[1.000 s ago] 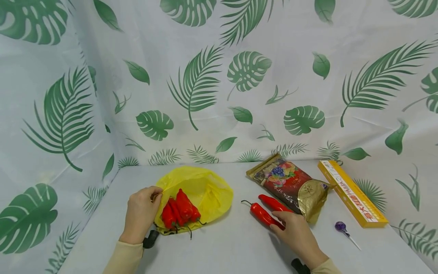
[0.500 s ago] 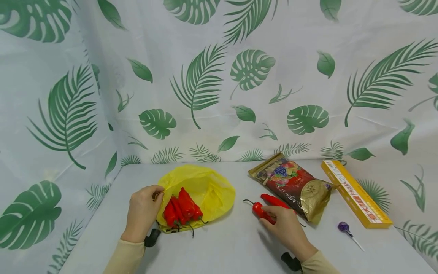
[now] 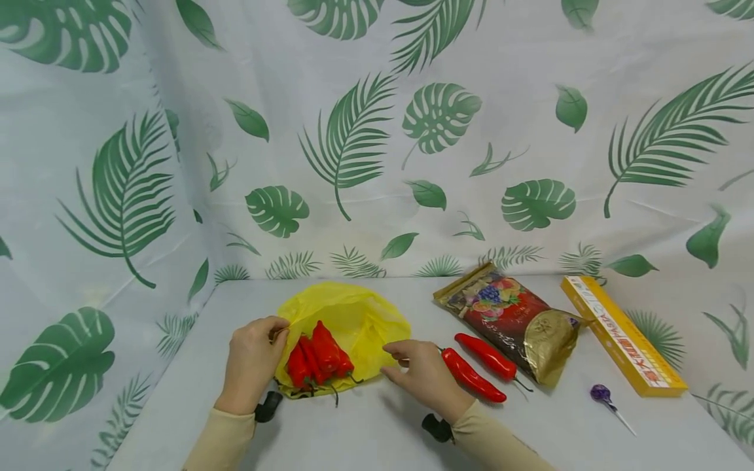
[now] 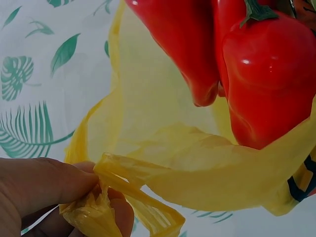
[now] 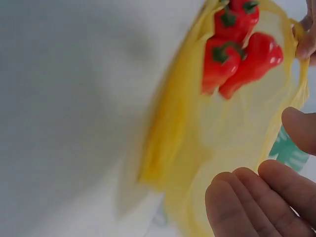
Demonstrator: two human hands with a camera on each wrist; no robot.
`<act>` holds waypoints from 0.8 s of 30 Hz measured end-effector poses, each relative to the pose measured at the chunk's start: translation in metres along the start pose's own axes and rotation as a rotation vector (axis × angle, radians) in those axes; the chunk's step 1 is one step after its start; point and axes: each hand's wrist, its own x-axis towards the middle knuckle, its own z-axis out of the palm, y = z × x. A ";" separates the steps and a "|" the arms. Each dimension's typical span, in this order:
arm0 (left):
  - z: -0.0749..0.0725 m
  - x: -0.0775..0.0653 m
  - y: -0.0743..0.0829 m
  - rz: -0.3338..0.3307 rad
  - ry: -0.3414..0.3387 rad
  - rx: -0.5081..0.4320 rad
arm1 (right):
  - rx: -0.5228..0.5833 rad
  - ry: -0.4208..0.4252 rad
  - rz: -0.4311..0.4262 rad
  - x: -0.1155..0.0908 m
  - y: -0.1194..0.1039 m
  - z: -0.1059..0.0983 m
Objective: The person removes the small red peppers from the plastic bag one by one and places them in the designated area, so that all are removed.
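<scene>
A yellow plastic bag (image 3: 383, 320) lies with its mouth towards me, and several red peppers (image 3: 326, 350) sit inside with their green stems at the opening. My left hand (image 3: 250, 360) pinches the bag's handle (image 4: 118, 173) between thumb and fingers, at the left side of the mouth. At the opposite side, my right hand (image 3: 424, 373) holds nothing; its thumb stands apart from the fingers (image 5: 227, 207) over the bag's edge. Just right of that hand, a long red chili pepper (image 3: 471, 376) lies on the table, its stem end partly hidden behind the hand.
A second long chili pepper (image 3: 491, 356) lies beside a red and gold food packet (image 3: 518, 314). Farther right are a yellow pasta box (image 3: 624, 337) and a purple lollipop (image 3: 602, 394). A leaf-patterned curtain (image 3: 353, 248) backs the white table (image 3: 353, 438).
My right hand has come off the nearer chili pepper and moved left to the bag's right edge. The chili pepper stays on the table. My left hand keeps its pinch on the bag.
</scene>
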 end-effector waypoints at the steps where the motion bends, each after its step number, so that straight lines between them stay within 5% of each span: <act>1: 0.000 0.000 0.000 -0.002 -0.002 0.001 | 0.016 -0.014 -0.014 0.005 -0.004 0.004; 8: 0.001 0.001 -0.001 -0.013 -0.005 0.017 | 0.100 -0.118 -0.050 0.034 -0.029 0.030; 24: 0.002 0.001 -0.001 -0.048 -0.030 0.034 | -0.028 -0.170 0.011 0.060 -0.063 0.072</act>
